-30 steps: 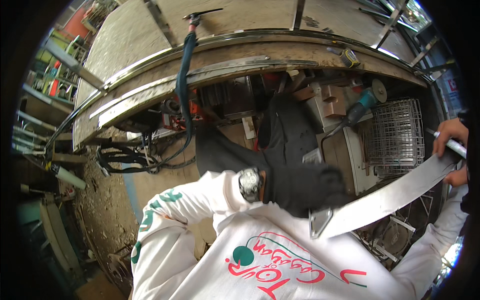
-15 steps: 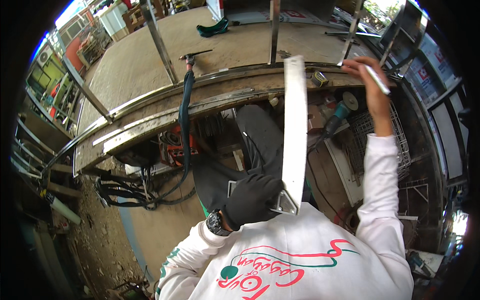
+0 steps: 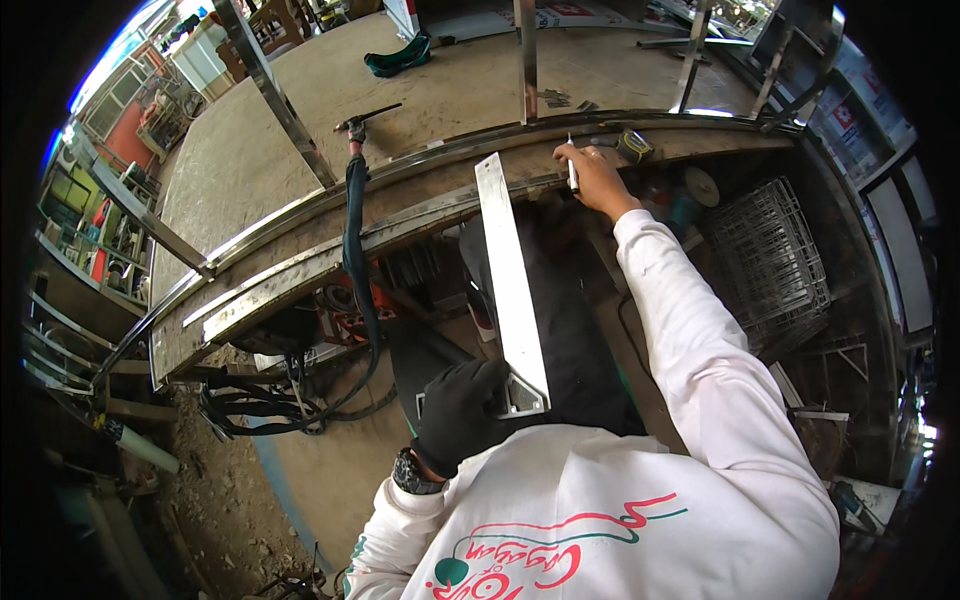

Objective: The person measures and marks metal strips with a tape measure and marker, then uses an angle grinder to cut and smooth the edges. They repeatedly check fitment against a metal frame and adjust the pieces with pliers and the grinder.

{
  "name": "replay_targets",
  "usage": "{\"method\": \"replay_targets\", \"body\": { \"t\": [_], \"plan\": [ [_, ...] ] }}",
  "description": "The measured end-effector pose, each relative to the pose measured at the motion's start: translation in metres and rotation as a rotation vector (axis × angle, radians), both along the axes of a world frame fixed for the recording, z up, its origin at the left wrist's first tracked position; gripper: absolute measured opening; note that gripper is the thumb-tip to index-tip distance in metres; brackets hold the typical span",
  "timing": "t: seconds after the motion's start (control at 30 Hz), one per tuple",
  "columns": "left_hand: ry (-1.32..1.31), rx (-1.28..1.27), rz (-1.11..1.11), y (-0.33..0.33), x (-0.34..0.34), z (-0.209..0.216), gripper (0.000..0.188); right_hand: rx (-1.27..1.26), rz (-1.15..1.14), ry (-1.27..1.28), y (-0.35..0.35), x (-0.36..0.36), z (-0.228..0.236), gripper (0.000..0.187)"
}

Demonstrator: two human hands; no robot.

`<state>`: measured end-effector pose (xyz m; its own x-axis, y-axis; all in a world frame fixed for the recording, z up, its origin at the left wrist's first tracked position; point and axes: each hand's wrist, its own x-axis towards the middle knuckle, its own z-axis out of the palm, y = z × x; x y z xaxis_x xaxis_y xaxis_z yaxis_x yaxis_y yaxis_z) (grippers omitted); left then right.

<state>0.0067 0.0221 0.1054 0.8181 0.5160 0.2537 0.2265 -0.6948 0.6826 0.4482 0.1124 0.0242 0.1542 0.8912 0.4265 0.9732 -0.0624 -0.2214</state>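
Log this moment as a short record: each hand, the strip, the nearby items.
Left hand: black-gloved hand, gripping a metal bracket at the strip's near end
Right hand: bare hand holding a white pen over the workbench edge
Strip: flat metal strip; far end overlaps the workbench edge in view, contact unclear
Nearby: tape measure, right of the pen; wire rack, farther right

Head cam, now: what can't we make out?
All in the head view:
1. Part of the metal bracket: covered by the gloved left hand.
2. Whether the white pen in the right hand is capped: too small.
3. Grinder body: dim in shadow.
4. Rest of the shirt: cut by the lower edge.
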Motion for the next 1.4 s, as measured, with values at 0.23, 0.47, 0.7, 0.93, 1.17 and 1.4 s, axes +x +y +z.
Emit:
{"method": "replay_targets", "body": {
  "t": [0.23, 0.47, 0.7, 0.93, 1.17, 1.4],
  "plan": [
    [0.002, 0.004, 0.043, 0.016, 0.027, -0.025, 0.045, -0.116, 0.250, -0.098, 0.002, 0.014, 0.007, 0.057],
    [-0.010, 0.075, 0.036, 0.025, 0.055, -0.022, 0.051, -0.229, 0.379, 0.276, -0.091, -0.039, 0.067, 0.037],
    [0.050, 0.104, -0.057, 0.036, 0.084, -0.043, 0.046, 0.348, -0.117, 0.951, -0.156, -0.048, 0.004, 0.031],
    [0.084, 0.115, -0.044, 0.028, 0.073, -0.061, 0.056, 0.398, -0.248, 2.063, -0.098, -0.088, -0.052, 0.033],
    [0.176, 0.141, -0.095, 0.032, 0.050, -0.053, 0.067, 0.574, -0.195, 1.947, -0.070, -0.110, -0.016, 0.018],
    [0.091, 0.154, -0.130, 0.023, 0.061, -0.023, 0.048, 0.542, -0.417, 1.916, -0.175, -0.147, 0.017, 0.021]
  ]
}}
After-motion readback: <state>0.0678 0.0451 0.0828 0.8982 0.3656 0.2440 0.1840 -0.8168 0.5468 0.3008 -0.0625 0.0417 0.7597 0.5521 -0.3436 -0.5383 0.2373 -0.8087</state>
